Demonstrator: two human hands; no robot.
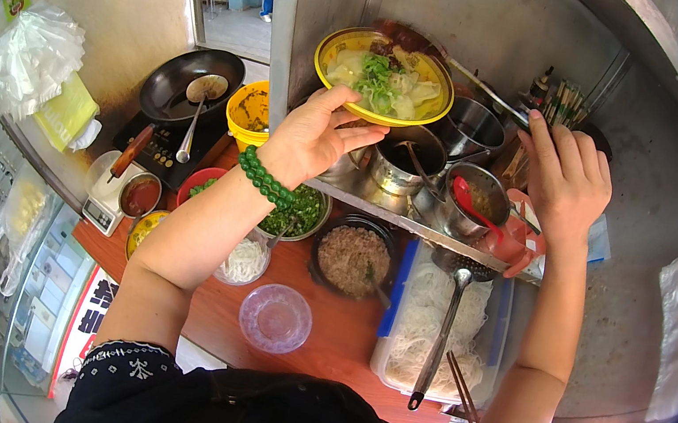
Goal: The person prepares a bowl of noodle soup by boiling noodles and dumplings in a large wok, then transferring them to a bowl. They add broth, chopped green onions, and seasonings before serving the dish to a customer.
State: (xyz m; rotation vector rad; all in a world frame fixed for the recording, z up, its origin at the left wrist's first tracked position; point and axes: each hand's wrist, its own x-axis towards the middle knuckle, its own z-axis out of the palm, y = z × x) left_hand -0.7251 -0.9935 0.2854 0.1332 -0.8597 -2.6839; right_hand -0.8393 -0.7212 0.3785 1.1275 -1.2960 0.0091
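Observation:
My left hand [318,134] holds a yellow-rimmed bowl [427,117] from below, its thumb over the rim. In the bowl lie pale dumplings [418,90], chopped greens [379,80] and a dark red sauce. My right hand [565,168] grips the handle of a long metal ladle [493,95], which reaches left to behind the bowl; the ladle's end is blurred. Below the bowl, on a metal shelf, stand a steel pot with a ladle [400,175], another steel pot [471,126] and a smaller pot with a red spoon [481,203].
A wok [157,94] with a ladle sits on an induction cooker [158,147] at left. On the wooden counter [211,331] are chopped greens [292,220], a bowl of minced meat [354,261], a plastic bowl [275,318], and a tub of noodles [426,334] with a skimmer [441,343].

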